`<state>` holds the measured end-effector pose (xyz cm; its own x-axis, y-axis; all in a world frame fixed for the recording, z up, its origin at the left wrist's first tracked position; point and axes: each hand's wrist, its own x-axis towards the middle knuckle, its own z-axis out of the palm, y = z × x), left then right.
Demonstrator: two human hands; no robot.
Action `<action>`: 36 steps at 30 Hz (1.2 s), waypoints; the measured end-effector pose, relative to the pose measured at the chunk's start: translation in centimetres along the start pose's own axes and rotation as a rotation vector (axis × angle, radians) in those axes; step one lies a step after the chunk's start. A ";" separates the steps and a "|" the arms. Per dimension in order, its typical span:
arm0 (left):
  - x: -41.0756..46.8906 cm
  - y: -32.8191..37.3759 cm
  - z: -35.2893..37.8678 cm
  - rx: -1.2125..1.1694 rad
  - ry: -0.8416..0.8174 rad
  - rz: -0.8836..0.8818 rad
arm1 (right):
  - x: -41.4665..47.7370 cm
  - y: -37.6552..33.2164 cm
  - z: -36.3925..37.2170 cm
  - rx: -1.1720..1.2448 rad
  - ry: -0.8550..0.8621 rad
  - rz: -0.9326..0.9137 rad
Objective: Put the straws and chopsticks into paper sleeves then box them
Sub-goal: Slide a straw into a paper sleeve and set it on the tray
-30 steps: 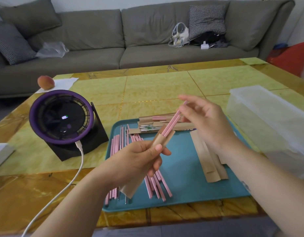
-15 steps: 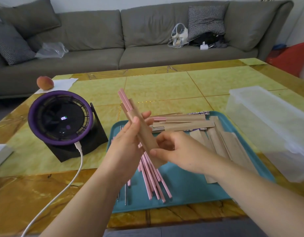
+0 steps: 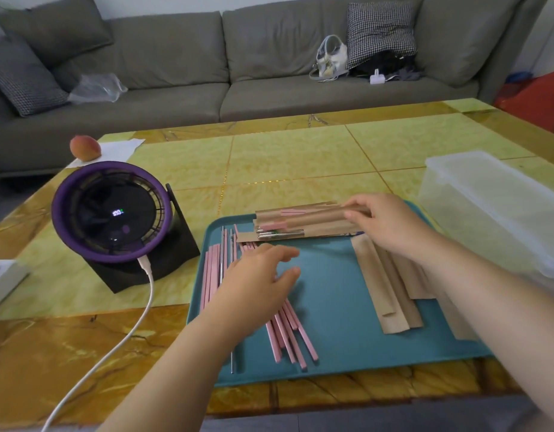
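A teal tray holds loose pink straws and chopsticks and a metal straw on its left side. My left hand hovers just over them with fingers spread, holding nothing. A pile of filled brown paper sleeves lies across the tray's far edge. My right hand pinches the right end of the top sleeve, which lies on that pile. Empty paper sleeves lie on the tray's right side, partly under my right forearm. A clear plastic box stands right of the tray.
A purple desk fan on a black stand sits left of the tray, its white cable running to the table's near edge. A peach lies on paper at the far left. A grey sofa stands behind the table.
The sleeve with pink sticks, held upright in both hands, now lies on the far pile under my right hand. My left hand let go and dropped over the loose sticks.
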<state>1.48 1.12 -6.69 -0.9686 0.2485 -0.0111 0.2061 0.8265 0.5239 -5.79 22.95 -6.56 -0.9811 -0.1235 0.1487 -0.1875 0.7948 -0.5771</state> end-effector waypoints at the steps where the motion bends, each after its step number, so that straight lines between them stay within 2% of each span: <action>1: 0.0 -0.1 0.0 0.061 -0.028 0.006 | 0.2 0.3 0.2 -0.004 0.028 0.008; 4: 0.2 -0.5 0.2 0.186 -0.102 0.012 | 0.5 0.8 0.0 -0.081 0.146 -0.016; 6: 0.3 -0.6 0.5 0.227 -0.141 0.009 | 0.3 0.6 -0.7 -0.072 0.157 -0.009; 8: 0.3 -0.6 0.6 0.251 -0.155 0.006 | -0.4 0.2 -1.4 -0.076 0.080 0.049; 13: 0.2 -0.3 0.8 0.303 -0.199 -0.001 | -2.8 -0.4 -1.3 -0.395 -0.277 0.186; 19: -0.4 -0.4 0.8 0.335 -0.205 0.024 | -3.1 -0.9 -1.3 -0.255 -0.371 0.202; 22: -0.7 -0.6 0.6 0.336 -0.194 0.041 | -3.3 -1.6 -1.8 -0.081 -0.433 0.184; 24: -0.8 -0.5 0.3 0.266 -0.131 0.056 | -3.5 -2.6 -2.1 0.045 -0.465 0.134; 29: -1.4 0.3 -1.4 -0.064 0.278 0.157 | -4.6 -5.4 -1.0 0.112 -0.393 -0.043; 34: -2.0 0.6 -2.1 -0.345 0.199 0.069 | -5.8 -7.1 0.3 0.126 -0.422 -0.143; 36: -2.0 0.6 -2.3 -0.412 0.259 0.040 | -5.8 -7.2 0.5 0.142 -0.395 -0.162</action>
<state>3.21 -0.01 -4.36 -0.9746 0.0988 0.2011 0.2223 0.5374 0.8135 1.25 17.66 -3.62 -0.8761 -0.4789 -0.0561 -0.3175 0.6605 -0.6804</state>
